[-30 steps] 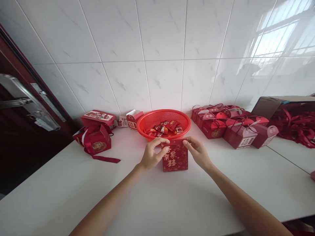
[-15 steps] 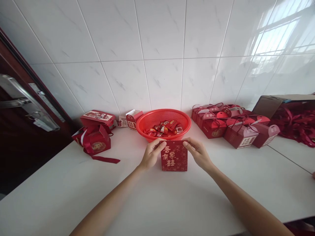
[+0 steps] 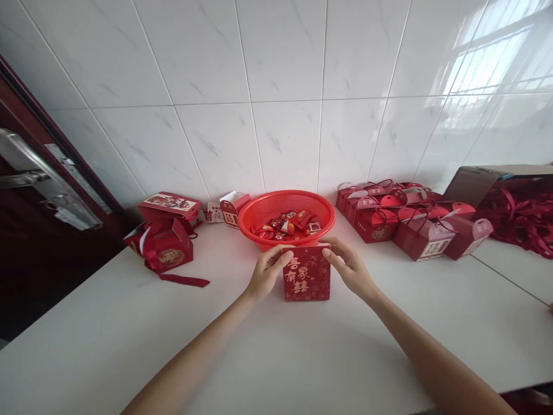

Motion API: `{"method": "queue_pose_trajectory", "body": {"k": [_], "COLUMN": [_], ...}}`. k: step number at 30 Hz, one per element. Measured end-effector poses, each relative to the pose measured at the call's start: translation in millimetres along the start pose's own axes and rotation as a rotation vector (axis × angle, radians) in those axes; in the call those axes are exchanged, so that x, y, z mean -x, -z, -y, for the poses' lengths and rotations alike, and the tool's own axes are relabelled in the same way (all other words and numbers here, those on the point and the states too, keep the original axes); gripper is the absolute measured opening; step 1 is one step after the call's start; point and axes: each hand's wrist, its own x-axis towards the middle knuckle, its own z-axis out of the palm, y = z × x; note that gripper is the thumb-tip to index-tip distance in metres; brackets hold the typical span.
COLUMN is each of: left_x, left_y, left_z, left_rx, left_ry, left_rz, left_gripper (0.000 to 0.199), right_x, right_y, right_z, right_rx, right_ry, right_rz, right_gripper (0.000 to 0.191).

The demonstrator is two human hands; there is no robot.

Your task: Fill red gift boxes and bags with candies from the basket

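A dark red box [image 3: 306, 276] with pale gold characters stands upright on the white table, in front of a red mesh basket. My left hand [image 3: 268, 272] grips its upper left corner, thumb on the front face and fingers behind. At the upper right corner my right hand [image 3: 349, 267] holds the same box, its thumb on the front. The back of the box and most fingertips are hidden. The red basket [image 3: 254, 227] holds several small red packets [image 3: 300, 218].
Several red gift boxes [image 3: 378, 225] with cords stand at the back right, beside an open carton of dark red ribbons [image 3: 514, 216]. On the left are opened red boxes [image 3: 173, 251] with a trailing ribbon [image 3: 185, 280]. A door handle [image 3: 26, 178] is at the far left.
The fingers of my right hand have lifted slightly behind the box's top edge. The box and my left hand have hardly moved.
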Motion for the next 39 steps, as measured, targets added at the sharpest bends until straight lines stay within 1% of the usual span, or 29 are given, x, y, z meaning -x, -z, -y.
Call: {"method": "queue_pose_trajectory", "body": {"k": [3, 7, 9, 11, 15, 17, 19, 22, 25, 27, 30, 35, 37, 39], "left_x": [0, 0, 0, -1, -1, 0, 2, 7, 14, 17, 20, 18, 17, 16], "left_y": [-1.4, -3.1, -3.2, -2.8, -1.9, -2.4, -4.1, -8.7, -14.4, -17.8, -20.4, -18.6, -17.8, -17.8], "left_z": [0, -2, -2, -2, -2, -2, 1, 7, 16, 21, 28, 40, 44, 46], "left_rx": [0.004, -0.068, -0.106, -0.130, -0.121, -0.087, -0.036, 0.037, 0.084, 0.094, 0.019, -0.163, -0.191, -0.216], "left_ry": [-0.022, -0.043, -0.054, -0.060, -0.054, -0.044, -0.032, -0.001, 0.026, 0.028, 0.038, 0.149, 0.147, 0.114], "left_rz": [0.020, -0.043, -0.065, -0.062, -0.055, -0.063, -0.037, 0.041, 0.065, 0.073, 0.058, -0.011, -0.009, 0.013], "left_gripper": [0.041, 0.046, 0.050, 0.052, 0.052, 0.051, 0.049, 0.041, 0.044, 0.045, 0.045, 0.046, 0.045, 0.041], "right_x": [0, 0, -1, -1, -1, -1, -2, -3, -6, -8, -11, -17, -17, -13], "right_y": [2, 1, 1, 1, 2, 3, 3, 7, 12, 16, 23, 39, 49, 60], "right_z": [0, 3, 4, 6, 8, 9, 9, 8, 6, 5, 3, 3, 6, 10], "right_rx": [0.016, 0.026, 0.019, 0.010, 0.022, 0.025, 0.007, -0.044, -0.067, -0.057, -0.017, 0.076, 0.137, 0.186], "right_ry": [0.013, 0.041, 0.057, 0.064, 0.051, 0.050, 0.056, 0.034, -0.001, 0.002, 0.024, 0.080, 0.094, 0.105], "right_rz": [0.002, -0.006, 0.017, 0.049, 0.076, 0.068, 0.032, -0.044, -0.102, -0.134, -0.180, -0.314, -0.363, -0.407], "right_gripper": [0.040, 0.039, 0.039, 0.042, 0.045, 0.045, 0.045, 0.049, 0.052, 0.052, 0.050, 0.047, 0.046, 0.045]}}
